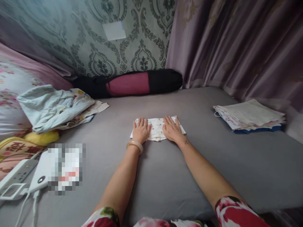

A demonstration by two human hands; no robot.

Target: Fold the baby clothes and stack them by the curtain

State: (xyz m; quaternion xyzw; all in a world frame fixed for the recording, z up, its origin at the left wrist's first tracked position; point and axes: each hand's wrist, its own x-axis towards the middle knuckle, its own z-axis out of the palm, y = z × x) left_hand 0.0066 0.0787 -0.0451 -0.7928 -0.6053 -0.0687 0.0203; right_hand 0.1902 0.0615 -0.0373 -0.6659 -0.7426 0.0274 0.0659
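I see left hand (pixel 141 130) and right hand (pixel 173 129) spread palm-down on folded cloth (pixel 156 128); grey sheet (pixel 163 176) beneath, cloth stack (pixel 252 115) well apart, right side

At the dial's centre, our left hand (pixel 141 130) and right hand (pixel 172 128) hid parts of the folded cloth (pixel 156 127). At eight o'clock, we couldn't make out a pixelated item (pixel 71 167); at nine, the left edge cut off a pillow (pixel 9 94).

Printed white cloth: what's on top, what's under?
On top of the printed white cloth: the left hand and right hand, palms down. Gray sheet shows around it; what's directly underneath is covered.
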